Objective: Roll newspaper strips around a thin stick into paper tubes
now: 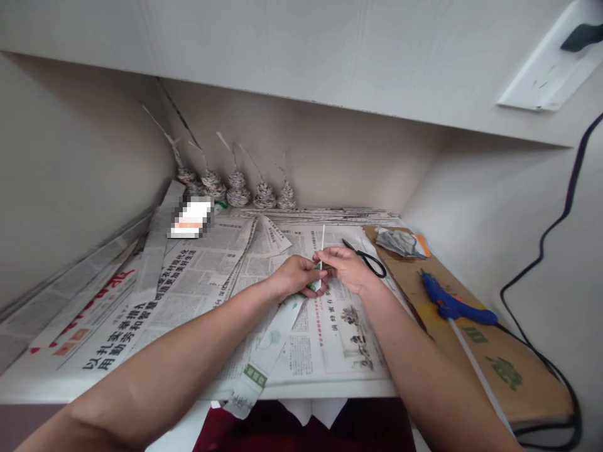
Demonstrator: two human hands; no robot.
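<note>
Both hands meet over the newspaper sheets (301, 339) spread on the table. My left hand (299, 276) is closed on a strip of printed paper (276, 342), white with green marks, that hangs down past the table's front edge. A thin white stick (323, 242) stands up between the hands. My right hand (346, 267) pinches at the stick and the strip's upper end, touching the left fingertips. How far the paper is wound about the stick is hidden by the fingers. Black-handled scissors (374, 262) lie just beyond my right hand.
Several woven paper gourds (238, 191) line the back wall, beside a bundle of thin paper rods (325, 216). At right, a blue glue gun (455, 304) rests on cardboard (485, 370), its cord running along the wall. A blurred bright rectangle (191, 220) lies back left. A panel (301, 56) overhangs.
</note>
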